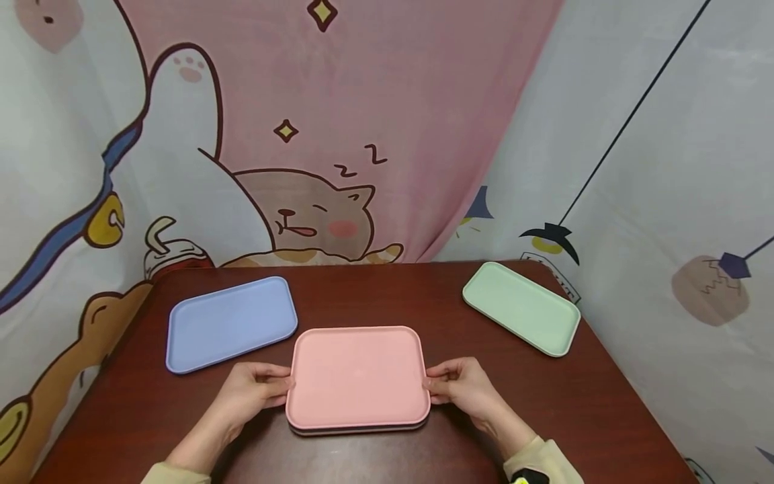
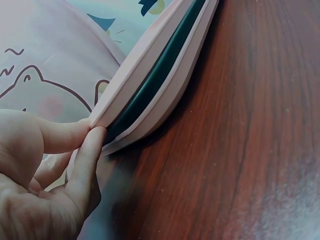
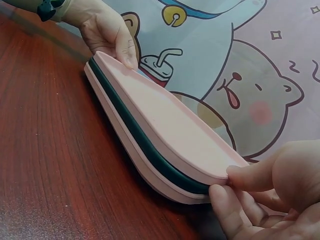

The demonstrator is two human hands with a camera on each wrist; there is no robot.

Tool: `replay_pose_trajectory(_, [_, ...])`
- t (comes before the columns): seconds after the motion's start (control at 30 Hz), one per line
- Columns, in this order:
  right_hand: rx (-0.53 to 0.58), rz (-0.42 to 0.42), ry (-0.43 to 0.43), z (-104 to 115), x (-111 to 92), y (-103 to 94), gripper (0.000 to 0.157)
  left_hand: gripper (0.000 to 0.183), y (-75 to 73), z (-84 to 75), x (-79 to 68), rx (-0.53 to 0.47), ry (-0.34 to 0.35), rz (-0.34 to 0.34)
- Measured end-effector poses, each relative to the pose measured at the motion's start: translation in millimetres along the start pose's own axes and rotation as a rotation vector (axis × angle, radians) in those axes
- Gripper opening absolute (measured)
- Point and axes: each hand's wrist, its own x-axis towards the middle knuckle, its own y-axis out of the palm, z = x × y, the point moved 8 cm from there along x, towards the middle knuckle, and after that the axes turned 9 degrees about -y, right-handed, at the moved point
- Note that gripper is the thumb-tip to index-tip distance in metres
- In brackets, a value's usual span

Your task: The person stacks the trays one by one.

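Observation:
A pink rectangular tray (image 1: 358,378) lies on top of a stack in front of me. Under it the wrist views show a dark green tray (image 2: 162,65) and a paler pinkish tray (image 2: 176,92) at the bottom. My left hand (image 1: 254,390) pinches the left short edge of the top tray, thumb above and fingers beneath the rim. At the opposite short edge, my right hand (image 1: 462,390) pinches the rim likewise. Whether the fingers also touch the lower trays is hard to make out.
A blue tray (image 1: 232,326) lies angled at the back left of the dark wooden table (image 1: 375,296). At the back right is a light green tray (image 1: 521,308), also angled. A cartoon-printed curtain (image 1: 423,101) hangs behind the table and along its sides.

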Motion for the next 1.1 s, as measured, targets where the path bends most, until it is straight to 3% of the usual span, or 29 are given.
replay_pose_trajectory(0.5, [0.012, 0.024, 0.007, -1.7, -3.9, 2.8, 0.029, 0.034, -0.9, -0.4, -10.8, -0.003, -0.010, 0.026])
replay_pose_trajectory(1.1, [0.013, 0.009, 0.034, -3.8, -2.8, -0.9, 0.030, 0.033, 0.0, -1.4, -9.2, 0.050, 0.004, 0.039])
